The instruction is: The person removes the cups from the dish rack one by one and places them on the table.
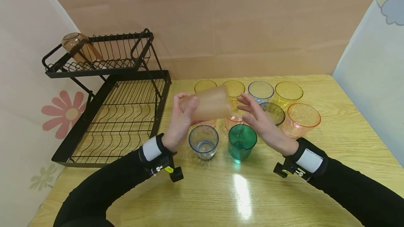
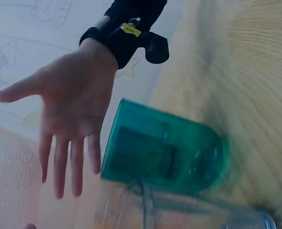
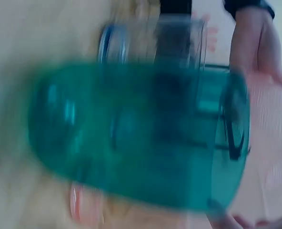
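Observation:
My left hand [image 1: 180, 123] grips a light amber, textured tumbler [image 1: 209, 103] near one end, holding it sideways above the glasses. Just past the tumbler's other end is my right hand [image 1: 266, 125], fingers spread and apart from it. In the left wrist view that right hand [image 2: 76, 102] shows its palm, with nothing in it. Below stand a green glass [image 1: 242, 144] and a clear glass with a blue rim [image 1: 203, 143]. Close up, the green glass [image 3: 131, 138] fills much of the right wrist view, blurred.
Several yellow, pink, grey and blue-rimmed glasses, among them a pink one [image 1: 301, 120], stand behind on the wooden table [image 1: 195, 199]. At left is a black two-tier dish rack [image 1: 162, 94]; a brown glass [image 1: 80, 48] lies tilted on its upper tier. Walls border both sides.

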`<state>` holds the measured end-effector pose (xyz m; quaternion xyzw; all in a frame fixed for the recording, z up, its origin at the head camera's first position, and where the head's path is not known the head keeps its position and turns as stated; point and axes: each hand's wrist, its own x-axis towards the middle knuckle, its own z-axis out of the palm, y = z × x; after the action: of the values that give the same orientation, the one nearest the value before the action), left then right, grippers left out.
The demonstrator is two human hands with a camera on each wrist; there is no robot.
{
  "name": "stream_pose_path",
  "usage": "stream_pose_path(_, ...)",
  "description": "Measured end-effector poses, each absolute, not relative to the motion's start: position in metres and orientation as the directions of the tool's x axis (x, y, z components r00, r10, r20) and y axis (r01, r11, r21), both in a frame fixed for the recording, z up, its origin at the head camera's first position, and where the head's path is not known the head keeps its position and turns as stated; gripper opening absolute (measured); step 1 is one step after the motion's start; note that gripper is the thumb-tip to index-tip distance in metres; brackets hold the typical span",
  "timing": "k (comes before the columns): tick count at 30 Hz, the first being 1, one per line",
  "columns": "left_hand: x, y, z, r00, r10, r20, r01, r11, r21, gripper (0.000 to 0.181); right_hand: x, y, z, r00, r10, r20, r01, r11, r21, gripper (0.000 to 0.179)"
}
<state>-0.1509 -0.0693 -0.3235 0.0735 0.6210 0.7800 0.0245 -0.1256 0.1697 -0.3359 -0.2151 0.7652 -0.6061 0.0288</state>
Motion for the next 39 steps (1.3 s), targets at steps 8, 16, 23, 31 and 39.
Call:
stream_pose_path(8,-0.144,-0.036,-0.328,-0.980,0.126,0.154,0.128,-0.196,0.972,0.041,-0.115,0.143,-0.329,-0.974,-0.182,0.138,-0.120,-0.107,-0.987,0.102)
stream_pose_path(16,-0.136,-0.021,-0.330,-0.940,0.136,0.313,0.297,-0.122,0.947,0.053,-0.118,0.132,-0.311,-0.999,0.036,0.018,-0.026,-0.228,-0.973,0.075)
stream_pose_path(23,-0.134,-0.021,-0.327,-0.910,0.185,0.372,0.363,-0.082,0.928,0.056,-0.118,0.130,-0.311,-0.986,0.163,0.031,-0.072,-0.250,-0.966,0.060)
stream_pose_path(31,-0.146,-0.065,-0.317,-0.657,0.638,0.403,0.607,0.130,0.784,0.058,-0.117,0.154,-0.323,-0.897,0.175,0.406,-0.427,-0.100,-0.899,0.031)
stream_pose_path(39,-0.158,-0.140,-0.294,-0.549,0.782,0.294,0.810,0.412,0.418,0.041,-0.115,0.210,-0.316,-0.698,-0.013,0.716,-0.708,0.164,-0.687,0.038)
